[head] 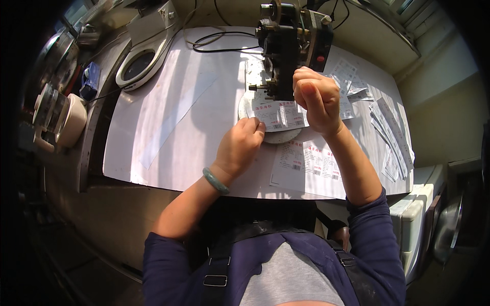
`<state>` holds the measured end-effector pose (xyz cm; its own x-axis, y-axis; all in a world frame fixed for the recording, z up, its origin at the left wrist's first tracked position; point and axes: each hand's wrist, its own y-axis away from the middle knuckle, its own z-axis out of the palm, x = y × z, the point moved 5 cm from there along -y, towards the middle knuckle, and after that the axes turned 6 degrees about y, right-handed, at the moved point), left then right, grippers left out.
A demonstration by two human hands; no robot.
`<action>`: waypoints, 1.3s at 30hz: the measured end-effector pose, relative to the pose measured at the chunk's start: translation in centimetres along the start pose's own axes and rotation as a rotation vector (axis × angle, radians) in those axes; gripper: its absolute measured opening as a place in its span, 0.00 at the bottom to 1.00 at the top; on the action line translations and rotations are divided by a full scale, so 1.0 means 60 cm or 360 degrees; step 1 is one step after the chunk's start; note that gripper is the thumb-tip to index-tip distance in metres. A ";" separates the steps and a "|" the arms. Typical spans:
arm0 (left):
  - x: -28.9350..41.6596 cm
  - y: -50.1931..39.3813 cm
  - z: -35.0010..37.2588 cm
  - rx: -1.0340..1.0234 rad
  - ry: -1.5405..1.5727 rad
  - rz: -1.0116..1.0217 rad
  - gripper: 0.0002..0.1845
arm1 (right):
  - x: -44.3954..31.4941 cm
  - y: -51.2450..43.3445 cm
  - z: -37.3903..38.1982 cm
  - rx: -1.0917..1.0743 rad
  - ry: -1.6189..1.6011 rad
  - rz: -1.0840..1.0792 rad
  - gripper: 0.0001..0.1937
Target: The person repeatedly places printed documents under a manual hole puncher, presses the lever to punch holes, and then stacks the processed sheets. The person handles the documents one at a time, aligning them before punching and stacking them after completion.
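Note:
My left hand pinches the left edge of a printed label strip between thumb and fingers. The strip lies across the pale round plate of a black benchtop stamping machine, and its right end passes behind my right hand. That hand is curled into a fist against the machine's right front, thumb uppermost. Whatever may be inside the fist is hidden. Closer to me, a sheet of printed labels rests flat on the table, partly under my right forearm.
More cut label strips lie at the table's right, with loose labels behind. A translucent strip crosses the left side of the white table. Further left are a white ring-shaped device, a blue tape dispenser and a glass-topped appliance.

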<state>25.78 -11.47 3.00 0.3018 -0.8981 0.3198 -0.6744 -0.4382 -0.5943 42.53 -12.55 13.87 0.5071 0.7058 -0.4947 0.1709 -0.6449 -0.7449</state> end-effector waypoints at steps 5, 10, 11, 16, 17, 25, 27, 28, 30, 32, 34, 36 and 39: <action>0.020 -0.005 0.002 0.0024 -0.0036 0.0058 0.10 | 0.009 0.050 0.017 0.0016 0.0182 -0.0082 0.21; 0.008 0.006 -0.006 0.0016 -0.0029 0.0008 0.08 | -0.007 0.113 0.059 -0.0302 0.0340 -0.0381 0.16; 0.010 0.005 -0.007 0.0033 -0.0020 0.0071 0.08 | -0.002 0.104 0.050 -0.0276 0.0291 -0.0354 0.17; 0.008 0.006 -0.002 -0.0009 -0.0022 0.0007 0.07 | 0.032 0.009 -0.017 0.0181 -0.0323 0.0293 0.21; 0.007 0.006 -0.003 -0.0005 -0.0027 -0.0005 0.07 | 0.025 -0.004 -0.023 0.0177 -0.0500 0.0309 0.16; 0.015 0.011 -0.050 0.0180 0.0154 -0.0201 0.07 | -0.017 0.188 -0.075 -0.0315 0.1433 0.0531 0.23; 0.040 0.007 -0.064 0.0232 0.0202 -0.0154 0.08 | -0.005 0.225 -0.092 -0.0361 0.1593 0.0549 0.15; 0.056 0.003 -0.068 0.0232 0.0266 -0.0098 0.08 | -0.012 0.225 -0.110 -0.0173 0.1630 0.0387 0.12; 0.090 -0.005 -0.072 0.0221 0.0353 0.0011 0.18 | -0.019 0.204 -0.150 0.0064 0.1724 0.0179 0.09; 0.114 -0.006 -0.070 0.0106 0.0469 -0.0066 0.26 | -0.016 0.161 -0.216 0.0385 0.1680 0.0109 0.08; 0.134 -0.003 -0.077 0.0110 0.0452 0.0027 0.26 | 0.007 0.123 -0.279 0.0595 0.1652 0.0020 0.10; 0.143 0.003 -0.078 0.0080 0.0428 0.0049 0.25 | 0.060 0.110 -0.321 0.0673 0.1567 -0.0030 0.09; 0.145 0.015 -0.072 0.0019 0.0409 0.0008 0.25 | 0.187 0.156 -0.335 0.0543 0.1230 0.0253 0.08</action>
<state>24.87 -19.55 8.44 0.1160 -0.8623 0.4930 -0.6670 -0.4354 -0.6046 66.79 -16.55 10.38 0.9577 0.1369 -0.2532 -0.1515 -0.5083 -0.8478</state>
